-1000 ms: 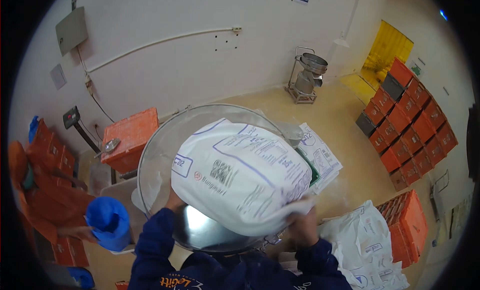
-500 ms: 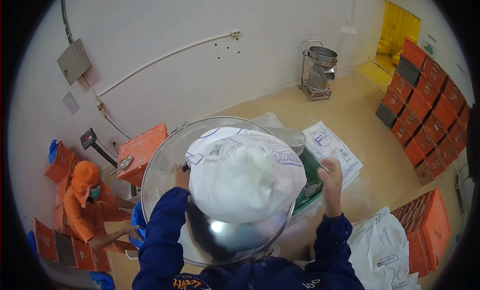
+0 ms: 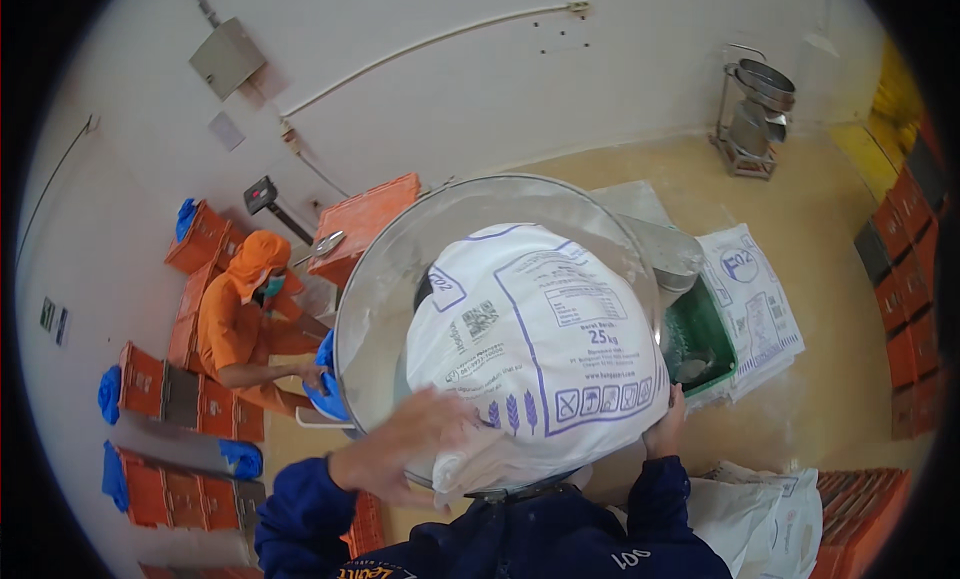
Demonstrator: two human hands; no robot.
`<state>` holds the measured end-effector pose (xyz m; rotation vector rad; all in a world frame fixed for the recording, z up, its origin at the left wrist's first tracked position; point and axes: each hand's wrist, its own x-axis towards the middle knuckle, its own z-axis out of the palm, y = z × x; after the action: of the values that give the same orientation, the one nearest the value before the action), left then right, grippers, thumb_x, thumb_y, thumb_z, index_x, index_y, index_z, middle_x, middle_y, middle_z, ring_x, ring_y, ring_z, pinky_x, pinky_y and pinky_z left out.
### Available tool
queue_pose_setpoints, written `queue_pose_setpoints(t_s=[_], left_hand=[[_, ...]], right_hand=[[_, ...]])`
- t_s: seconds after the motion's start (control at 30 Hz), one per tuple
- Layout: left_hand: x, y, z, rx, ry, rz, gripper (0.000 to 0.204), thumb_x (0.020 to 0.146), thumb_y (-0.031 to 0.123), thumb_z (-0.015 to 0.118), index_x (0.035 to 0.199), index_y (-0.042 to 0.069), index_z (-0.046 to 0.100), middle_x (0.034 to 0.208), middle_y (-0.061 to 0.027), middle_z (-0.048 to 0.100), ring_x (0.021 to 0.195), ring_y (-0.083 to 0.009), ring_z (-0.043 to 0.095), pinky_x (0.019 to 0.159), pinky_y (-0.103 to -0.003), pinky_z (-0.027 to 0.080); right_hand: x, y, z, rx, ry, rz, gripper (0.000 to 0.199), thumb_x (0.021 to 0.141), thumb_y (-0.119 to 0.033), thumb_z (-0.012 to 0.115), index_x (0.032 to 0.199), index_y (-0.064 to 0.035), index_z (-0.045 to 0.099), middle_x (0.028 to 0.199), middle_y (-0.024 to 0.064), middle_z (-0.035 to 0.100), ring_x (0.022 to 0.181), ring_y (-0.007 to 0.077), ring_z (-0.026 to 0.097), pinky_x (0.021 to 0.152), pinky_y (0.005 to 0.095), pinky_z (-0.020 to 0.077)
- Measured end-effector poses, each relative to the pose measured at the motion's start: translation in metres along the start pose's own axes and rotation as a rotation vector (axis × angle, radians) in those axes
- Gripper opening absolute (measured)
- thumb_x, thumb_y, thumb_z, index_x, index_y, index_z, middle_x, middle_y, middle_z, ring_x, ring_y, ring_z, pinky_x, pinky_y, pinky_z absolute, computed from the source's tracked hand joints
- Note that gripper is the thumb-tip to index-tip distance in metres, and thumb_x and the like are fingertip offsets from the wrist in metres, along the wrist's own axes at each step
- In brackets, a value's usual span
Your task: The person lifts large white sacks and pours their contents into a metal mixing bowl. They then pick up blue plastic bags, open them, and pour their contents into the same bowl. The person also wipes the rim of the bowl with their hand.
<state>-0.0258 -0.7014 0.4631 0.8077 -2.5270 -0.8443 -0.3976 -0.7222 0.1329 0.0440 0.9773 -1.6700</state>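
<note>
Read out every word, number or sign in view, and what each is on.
I won't copy wording or numbers; print stands here:
Large white sack: purple lettering, symbols, square code; partly legible, finest lines too small.
Flat white sacks beside green crate: purple print, partly legible.
Navy jacket: orange and white marks, partly legible.
Two wall signs, far left: too small to read.

On the tan floor [image 3: 820, 379], a steel sifter [image 3: 752, 129] and stacked orange and grey crates [image 3: 905, 309]
</note>
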Motion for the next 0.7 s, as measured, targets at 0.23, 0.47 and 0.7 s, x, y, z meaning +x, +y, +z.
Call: queue_pose_setpoints(t_s=[0.23, 0.47, 0.7], left_hand=[[-0.010, -0.009, 0.047, -0.195, 0.311, 0.410, 0.045, 0.096, 0.044, 0.045, 0.082, 0.007, 0.066, 0.093, -0.0059, 0.069, 0.094, -0.0250, 0.065, 0.095, -0.048, 0.038], [-0.042, -0.039, 0.053, -0.347, 0.534, 0.339, 0.048, 0.099, 0.041, 0.038, 0.071, 0.006, 0.054, 0.076, -0.0083, 0.060, 0.075, -0.0251, 0.058, 0.091, -0.045, 0.041], [-0.046, -0.075, 0.052, -1.282, 1.171, -0.083, 0.043, 0.100, 0.039, 0.036, 0.067, 0.011, 0.036, 0.064, -0.0045, 0.040, 0.066, -0.0208, 0.042, 0.086, -0.042, 0.043]], right_hand=[[0.005, 0.021, -0.023, 0.080, 0.080, -0.210, 0.046, 0.101, -0.033, 0.027, 0.121, 0.0049, 0.044, 0.108, 0.0168, 0.059, 0.101, 0.0258, 0.060, 0.091, 0.0390, 0.0480], [0.010, 0.039, -0.100, -0.339, -0.230, -0.586, 0.032, 0.099, -0.036, 0.032, 0.115, -0.0088, 0.041, 0.103, 0.0086, 0.054, 0.099, 0.0269, 0.056, 0.086, 0.0449, 0.0477], [-0.094, -0.032, 0.036, 0.050, 0.060, -0.288, 0.033, 0.093, -0.029, 0.046, 0.067, -0.0197, 0.029, 0.063, -0.0040, 0.027, 0.059, 0.0115, 0.035, 0.060, 0.0305, 0.0365]])
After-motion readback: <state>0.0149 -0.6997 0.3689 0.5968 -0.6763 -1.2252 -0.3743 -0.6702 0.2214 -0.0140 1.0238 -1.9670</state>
